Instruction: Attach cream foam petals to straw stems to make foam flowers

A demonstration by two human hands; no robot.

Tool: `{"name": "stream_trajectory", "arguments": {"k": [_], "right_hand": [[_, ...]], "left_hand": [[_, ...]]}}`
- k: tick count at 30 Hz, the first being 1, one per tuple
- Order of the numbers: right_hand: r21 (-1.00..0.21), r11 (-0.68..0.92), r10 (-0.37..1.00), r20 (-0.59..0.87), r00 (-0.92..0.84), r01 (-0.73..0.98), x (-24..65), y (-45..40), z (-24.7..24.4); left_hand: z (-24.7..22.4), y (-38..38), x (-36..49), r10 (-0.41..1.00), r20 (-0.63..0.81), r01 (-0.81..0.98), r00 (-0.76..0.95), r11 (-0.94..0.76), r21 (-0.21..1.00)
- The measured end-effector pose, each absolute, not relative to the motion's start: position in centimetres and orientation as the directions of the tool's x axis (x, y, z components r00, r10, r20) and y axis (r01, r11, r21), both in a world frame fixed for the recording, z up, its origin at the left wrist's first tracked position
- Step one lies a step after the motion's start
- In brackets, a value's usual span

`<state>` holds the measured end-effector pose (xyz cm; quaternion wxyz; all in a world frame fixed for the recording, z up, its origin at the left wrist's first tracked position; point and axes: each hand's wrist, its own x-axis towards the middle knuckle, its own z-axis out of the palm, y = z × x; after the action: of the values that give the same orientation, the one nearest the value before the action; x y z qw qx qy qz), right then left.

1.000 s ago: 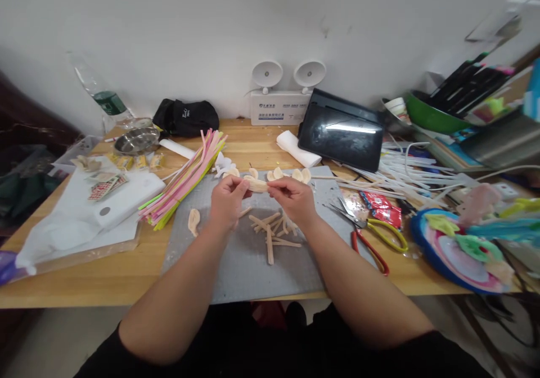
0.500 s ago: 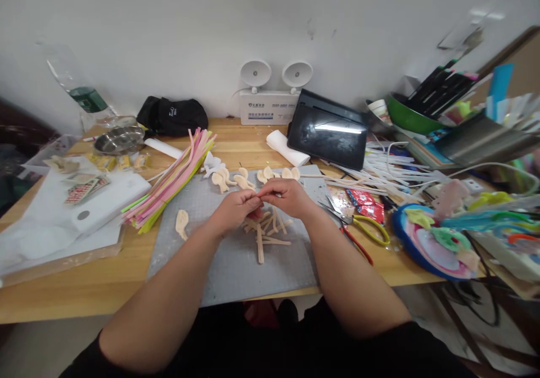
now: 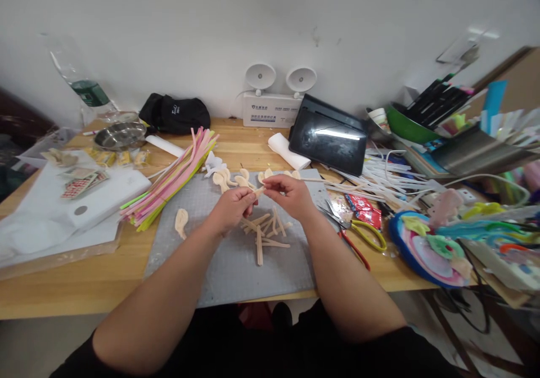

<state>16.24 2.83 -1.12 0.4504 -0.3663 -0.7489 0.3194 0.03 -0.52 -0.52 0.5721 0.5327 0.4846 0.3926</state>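
Above the grey cutting mat (image 3: 228,277), my left hand (image 3: 235,208) pinches a short cream pipe cleaner piece (image 3: 260,191). My right hand (image 3: 289,197) has its thumb and fingertips closed on the other end. Below them lies a loose pile of cut cream pipe cleaner strips (image 3: 260,246). Behind the hands, several finished cream shapes with rounded heads and narrow tails (image 3: 220,180) stand in a row, partly hidden by my fingers. One more cream curled shape (image 3: 181,222) rests alone at the mat's left.
Pink and yellow-green pipe cleaners (image 3: 172,178) lie left of the mat. Scissors (image 3: 337,215) and yellow-handled pliers (image 3: 369,234) lie at its right, near a blue round tray (image 3: 399,248). A black tablet-like panel (image 3: 329,136) leans behind, beside white stems (image 3: 379,167).
My fingertips have moved slightly apart, and the cream piece between them now shows. My right hand's fingers have lifted and shifted a little. The view has tilted slightly.
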Motion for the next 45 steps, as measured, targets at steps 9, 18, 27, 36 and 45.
{"name": "stream_trajectory", "arguments": {"k": [9,18,27,36,45], "right_hand": [[-0.573,0.726,0.685,0.649,-0.330,0.381,16.1,2.6,-1.1],[-0.491,0.750,0.646,0.687,-0.332,0.444,15.8,2.7,-1.7],[-0.529,0.709,0.699,0.618,-0.361,0.466,15.7,2.5,-1.3],[-0.293,0.811,0.556,0.655,-0.512,0.506,15.6,2.0,-1.0],[-0.572,0.789,0.566,0.532,-0.630,0.225,16.7,2.5,0.4]], "left_hand": [[-0.8,-0.3,-0.1,0.974,-0.120,0.091,0.190,0.104,0.990],[-0.2,-0.3,-0.2,0.991,0.047,0.498,0.123,-0.102,0.861],[-1.0,-0.1,-0.2,0.996,0.020,0.433,0.086,-0.056,0.900],[-1.5,0.1,-0.4,0.989,0.070,0.640,0.127,-0.136,0.756],[-0.1,-0.2,-1.3,0.734,0.177,0.570,0.655,-0.635,0.521]]}}
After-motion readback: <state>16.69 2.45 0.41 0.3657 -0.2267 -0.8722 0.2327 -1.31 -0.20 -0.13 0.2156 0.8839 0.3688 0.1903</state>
